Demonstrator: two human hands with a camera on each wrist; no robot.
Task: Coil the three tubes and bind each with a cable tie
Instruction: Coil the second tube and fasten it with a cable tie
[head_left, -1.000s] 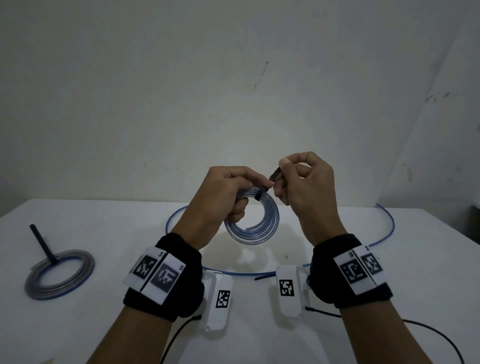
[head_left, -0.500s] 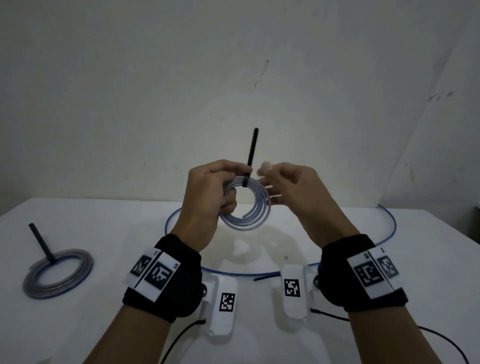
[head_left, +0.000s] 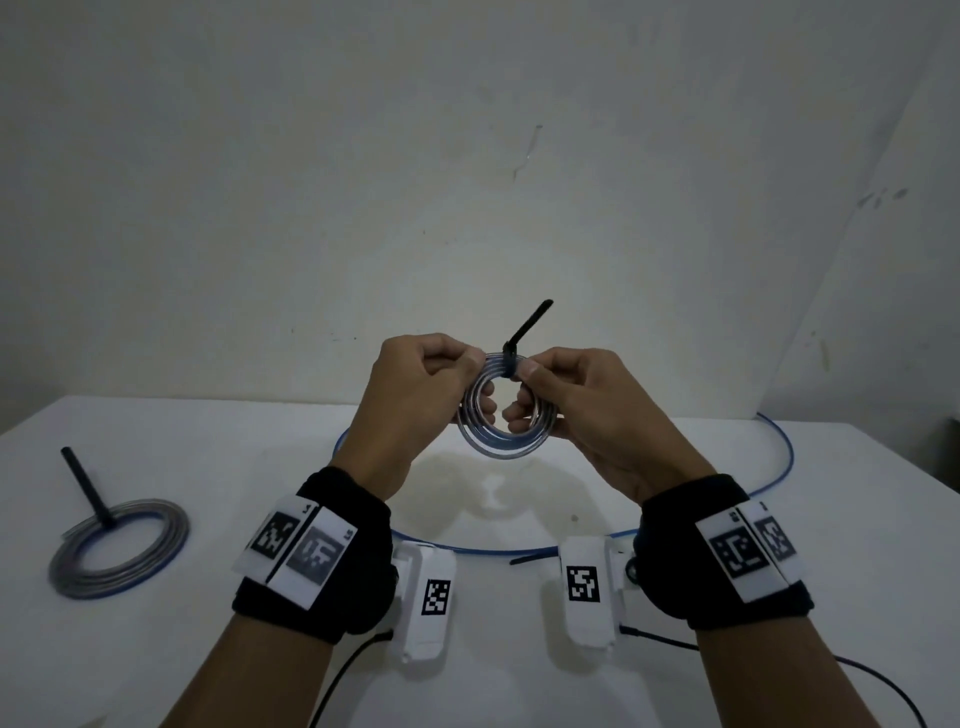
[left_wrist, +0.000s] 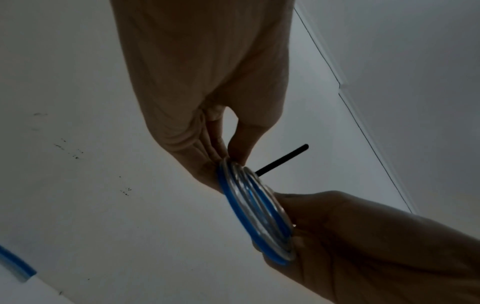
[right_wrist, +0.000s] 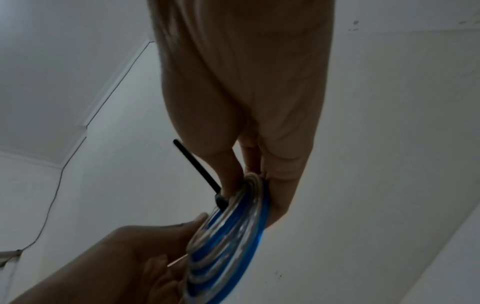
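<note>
A small coil of clear tube with a blue stripe (head_left: 501, 441) (left_wrist: 255, 214) (right_wrist: 228, 236) hangs in the air between both hands, above the white table (head_left: 156, 649). A black cable tie (head_left: 524, 332) (left_wrist: 283, 159) (right_wrist: 197, 166) wraps its top, with the tail sticking up. My left hand (head_left: 431, 384) pinches the coil's upper left side. My right hand (head_left: 566, 395) grips its right side, thumb beside the tie. A second coil (head_left: 117, 548) lies far left, bound by a tie with an upright tail (head_left: 85, 486). A third tube (head_left: 779, 467) lies uncoiled in a wide loop.
A loose black cable tie (head_left: 535, 558) lies on the table between my wrists, by the uncoiled tube. Black cables (head_left: 779, 660) trail from the wrist cameras over the near table. A wall stands close behind the table.
My right hand let go of the tie's tail, which now stands free, and took hold of the coil's right side. The coil stayed raised between the hands.
</note>
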